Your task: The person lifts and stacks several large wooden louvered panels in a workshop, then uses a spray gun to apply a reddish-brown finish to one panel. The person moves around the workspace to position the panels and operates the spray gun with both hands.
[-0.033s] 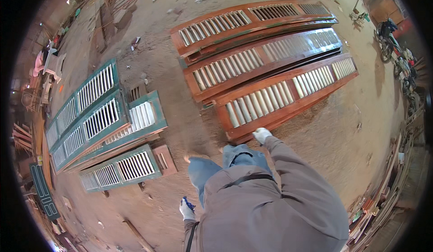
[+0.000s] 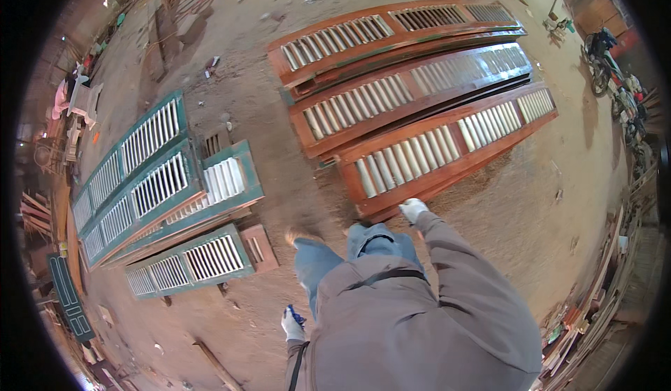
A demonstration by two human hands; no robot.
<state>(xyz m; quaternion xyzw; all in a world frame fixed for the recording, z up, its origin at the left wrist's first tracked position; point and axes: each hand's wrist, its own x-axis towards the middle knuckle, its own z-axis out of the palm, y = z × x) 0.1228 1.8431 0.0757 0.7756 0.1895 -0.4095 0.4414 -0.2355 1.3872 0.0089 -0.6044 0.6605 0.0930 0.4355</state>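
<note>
My right hand (image 2: 414, 210), in a white glove, is low beside the near edge of a red-brown louvred shutter (image 2: 391, 196). Its fingers are curled in; I cannot tell whether they hold or touch the shutter's edge. More red-brown shutters (image 2: 307, 146) lie stacked beyond it, with pale slats. Down by my left side hangs my left hand (image 2: 293, 323), also in a white glove. A dark blue patch shows at its curled fingers, too small to tell whether it is part of the glove or something held.
Green louvred shutters (image 2: 194, 198) lie stacked on the dirt floor to the left, with a smaller green one (image 2: 249, 271) nearer. A dark green panel (image 2: 61, 279) lies at far left. Motorbikes (image 2: 601, 62) stand at far right; timber lengths (image 2: 590, 314) line the right side.
The shutters have shifted slightly rightward in view. My right hand has moved a little to the right, staying by the near shutter edge. The left hand hangs much as before.
</note>
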